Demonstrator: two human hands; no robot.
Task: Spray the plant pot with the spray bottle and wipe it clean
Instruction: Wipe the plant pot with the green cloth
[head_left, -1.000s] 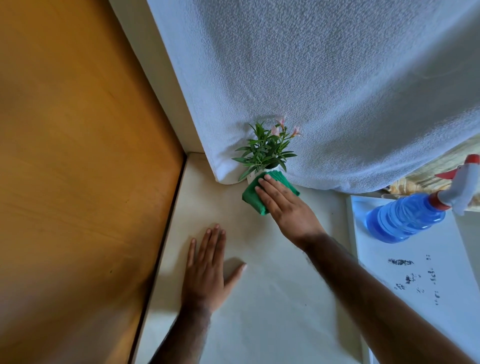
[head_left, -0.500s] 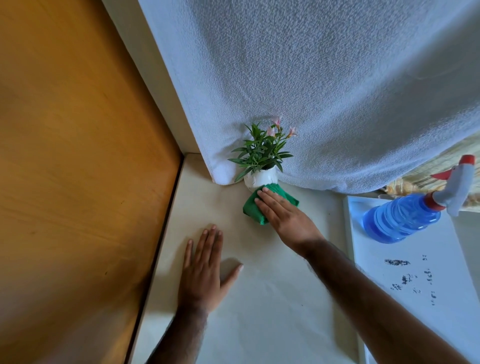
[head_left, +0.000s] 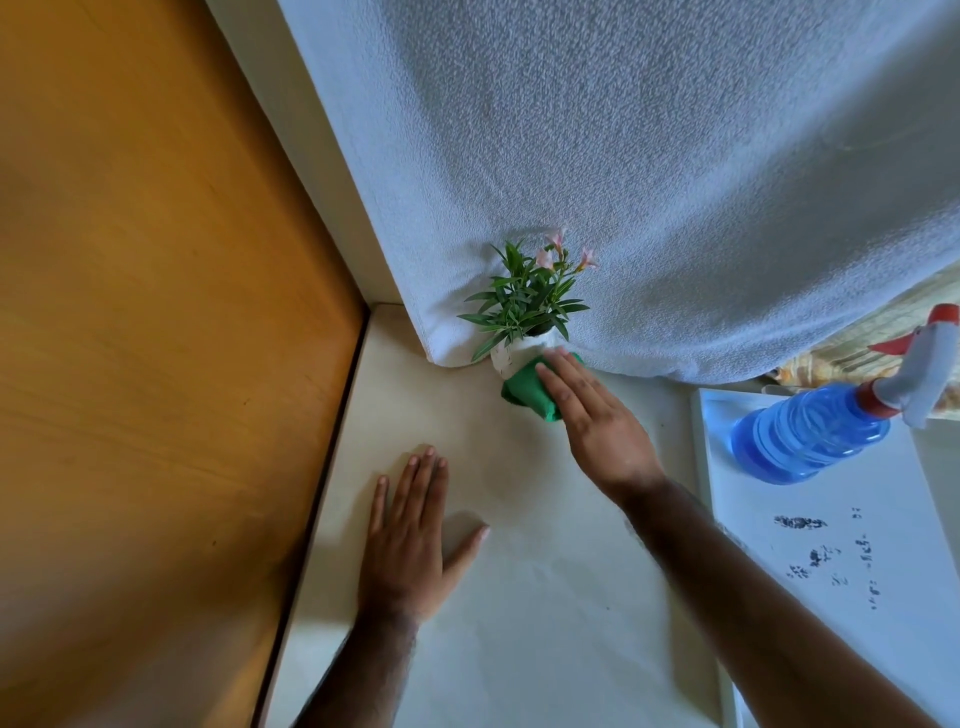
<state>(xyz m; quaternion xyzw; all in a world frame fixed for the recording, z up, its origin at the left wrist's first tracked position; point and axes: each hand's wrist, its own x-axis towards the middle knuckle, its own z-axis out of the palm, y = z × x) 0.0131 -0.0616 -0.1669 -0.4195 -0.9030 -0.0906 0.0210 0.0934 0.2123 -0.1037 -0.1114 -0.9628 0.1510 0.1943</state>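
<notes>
A small white plant pot (head_left: 511, 353) with green leaves and pink flowers (head_left: 530, 296) stands on the cream table (head_left: 519, 597) against a hanging white towel. My right hand (head_left: 597, 421) presses a folded green cloth (head_left: 527, 391) against the pot's front and right side, fingers flat over the cloth. Most of the pot is hidden by the cloth and leaves. My left hand (head_left: 413, 530) lies flat on the table, palm down, fingers spread, holding nothing. The blue spray bottle (head_left: 810, 434) with a red and white trigger head lies on its side at the right.
A white towel (head_left: 649, 182) hangs behind the pot and covers the back. An orange wooden panel (head_left: 156, 338) borders the table on the left. The bottle rests on a white board (head_left: 841, 545) with dark marks, at the table's right edge.
My right hand has slid the green cloth up and to the right along the pot, from its base onto its side. The left hand has stayed flat on the table.
</notes>
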